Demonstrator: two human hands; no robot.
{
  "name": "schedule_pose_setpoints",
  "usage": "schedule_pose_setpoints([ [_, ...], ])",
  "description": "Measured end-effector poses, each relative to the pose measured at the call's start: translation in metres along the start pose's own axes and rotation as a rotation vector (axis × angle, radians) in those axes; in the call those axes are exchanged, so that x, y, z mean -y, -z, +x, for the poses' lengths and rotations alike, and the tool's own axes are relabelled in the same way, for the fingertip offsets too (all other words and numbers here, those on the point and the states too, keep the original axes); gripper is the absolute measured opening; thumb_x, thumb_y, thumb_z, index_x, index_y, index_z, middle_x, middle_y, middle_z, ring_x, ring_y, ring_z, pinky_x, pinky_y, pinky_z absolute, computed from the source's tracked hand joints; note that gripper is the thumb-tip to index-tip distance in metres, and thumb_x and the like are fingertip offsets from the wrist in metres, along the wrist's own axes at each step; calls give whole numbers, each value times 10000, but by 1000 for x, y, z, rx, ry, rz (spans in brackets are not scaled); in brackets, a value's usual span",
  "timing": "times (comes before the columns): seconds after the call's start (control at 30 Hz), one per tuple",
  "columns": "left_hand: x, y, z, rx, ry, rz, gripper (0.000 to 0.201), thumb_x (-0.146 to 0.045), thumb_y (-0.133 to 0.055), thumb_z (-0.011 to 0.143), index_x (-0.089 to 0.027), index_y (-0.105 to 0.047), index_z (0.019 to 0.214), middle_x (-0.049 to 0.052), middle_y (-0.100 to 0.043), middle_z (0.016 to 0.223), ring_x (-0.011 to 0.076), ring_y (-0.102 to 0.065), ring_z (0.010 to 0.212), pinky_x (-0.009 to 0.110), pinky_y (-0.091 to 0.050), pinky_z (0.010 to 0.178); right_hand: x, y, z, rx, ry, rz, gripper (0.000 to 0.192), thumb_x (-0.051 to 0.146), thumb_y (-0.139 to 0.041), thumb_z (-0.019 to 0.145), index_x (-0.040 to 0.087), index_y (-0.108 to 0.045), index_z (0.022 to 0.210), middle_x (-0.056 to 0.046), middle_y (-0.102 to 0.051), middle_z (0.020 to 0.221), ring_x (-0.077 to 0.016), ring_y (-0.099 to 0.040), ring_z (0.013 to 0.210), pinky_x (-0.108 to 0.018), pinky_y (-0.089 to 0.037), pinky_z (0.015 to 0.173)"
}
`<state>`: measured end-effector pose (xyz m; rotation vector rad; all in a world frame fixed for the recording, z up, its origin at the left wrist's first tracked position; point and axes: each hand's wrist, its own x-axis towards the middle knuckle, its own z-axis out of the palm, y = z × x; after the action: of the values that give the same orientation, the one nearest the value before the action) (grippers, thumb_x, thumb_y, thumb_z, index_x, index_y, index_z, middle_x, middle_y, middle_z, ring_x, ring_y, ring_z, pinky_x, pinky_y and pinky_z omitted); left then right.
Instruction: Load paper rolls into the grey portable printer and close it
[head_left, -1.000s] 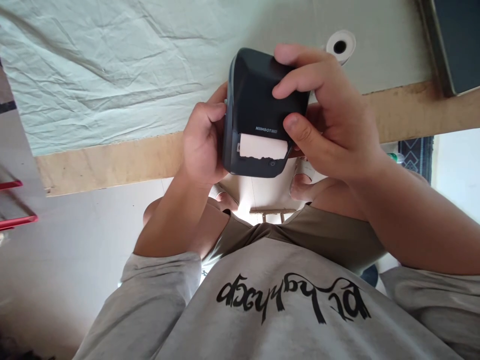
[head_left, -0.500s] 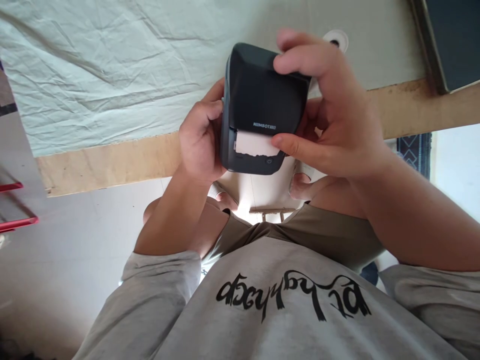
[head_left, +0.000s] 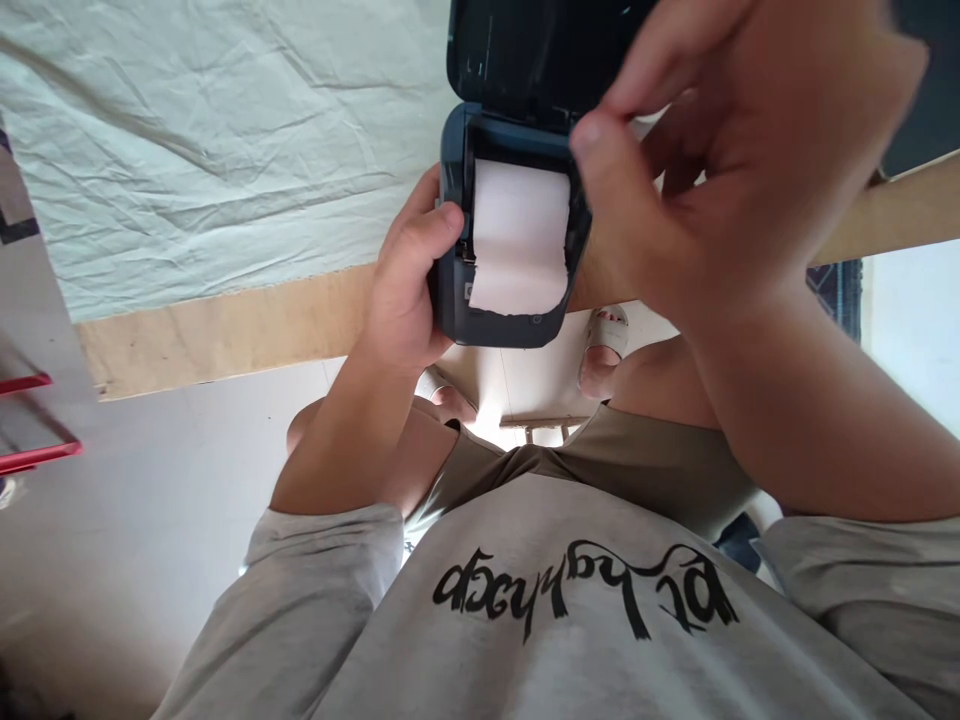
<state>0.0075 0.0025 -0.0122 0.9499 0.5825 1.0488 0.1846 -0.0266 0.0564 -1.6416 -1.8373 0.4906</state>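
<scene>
My left hand is wrapped around the left side of a dark label printer, its thumb on the rim. The printer's black lid stands raised, partly cut off by the top of the view. Inside lies a white paper roll, its ragged loose end draped over the front of the printer. At the right edge of the lid is my right hand, fingers bent, thumb and forefinger close together there. It is somewhat blurred and hides part of the lid and the printer's right side.
A pale wrinkled cloth covers the table, whose bare wooden edge runs below it. A dark flat object lies at the top right, partly behind my right hand. Red bars show at the far left. My legs and feet are below.
The printer's lid has swung up from closed to open, uncovering the paper roll. My right hand has moved up and right with it. My left hand still holds the printer.
</scene>
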Motion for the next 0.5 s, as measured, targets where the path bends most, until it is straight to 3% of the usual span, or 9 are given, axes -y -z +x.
schedule_pose_setpoints([
  [0.1,-5,-4,-2,-25,58,3,290,-460,-504,852,-233,-634,979,56,-657,912,236,-653,947,327,-465,704,8,-2,1,66,41,-305,358,406,-442,865,215,-642,1093,-16,-663,1029,-245,-637,974,-399,-435,838],
  [0.2,-4,-2,-2,5,81,40,349,-535,-585,797,-247,-643,986,51,-650,866,271,-663,942,340,-479,707,18,-4,1,198,14,-532,361,407,-388,903,285,-620,1151,-7,-648,1138,-297,-637,1066,-372,-405,732],
  [0.33,-1,-4,-4,-45,33,49,409,-625,-482,844,-249,-620,930,51,-611,803,250,-654,942,330,-488,734,24,0,0,297,-2,-577,296,406,-458,898,324,-596,1146,3,-655,1151,-279,-649,977,-330,-371,669],
  [0.5,-1,-10,-7,-72,76,111,392,-603,-485,852,-261,-612,997,48,-600,770,246,-628,988,337,-479,773,5,-3,4,259,113,-417,341,355,-562,794,313,-567,1132,17,-681,936,-239,-641,836,-339,-454,651],
])
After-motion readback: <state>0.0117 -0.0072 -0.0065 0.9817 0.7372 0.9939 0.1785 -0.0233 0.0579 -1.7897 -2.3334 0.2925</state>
